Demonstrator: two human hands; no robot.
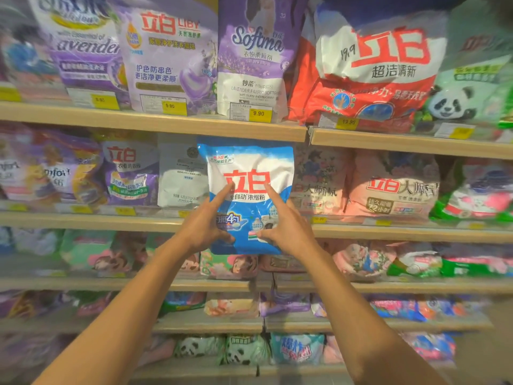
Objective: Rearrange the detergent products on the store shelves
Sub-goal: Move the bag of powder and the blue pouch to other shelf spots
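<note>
Blue-and-white detergent bag (249, 195) stands upright before the second shelf (155, 222). Left hand (206, 226) and right hand (286, 227) clamp its lower sides.

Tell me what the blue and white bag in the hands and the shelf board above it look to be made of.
Blue and white bag: glossy plastic film, judging by its crinkles and glare. Shelf board: looks like pale wood or wood-look laminate, matte, with no shine; which one is unclear.
</note>
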